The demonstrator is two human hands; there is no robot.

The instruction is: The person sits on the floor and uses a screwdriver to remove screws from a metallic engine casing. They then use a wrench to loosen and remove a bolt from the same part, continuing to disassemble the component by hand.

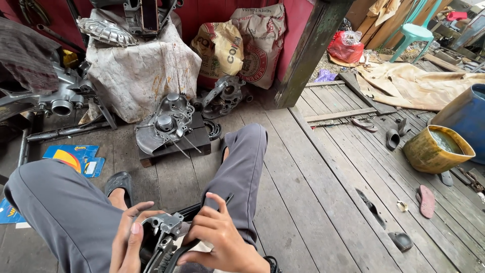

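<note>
Metal engine part [162, 225] sits gripped on a seated person's lap, left hand [130, 240] and right hand [217, 237] both clasping it, with work apparently unfinished and other engine casings [166, 121] lying apart on the plank floor [303, 202].

Soft, even daylight comes from the open side to the right of the right hand [222, 240], brightest at the far upper right. Shadows are faint and diffuse. The sheltered area beyond the left hand [129, 237] is dimmer. Focus is sharp throughout; straight floor planks bend slightly toward the edges.
</note>
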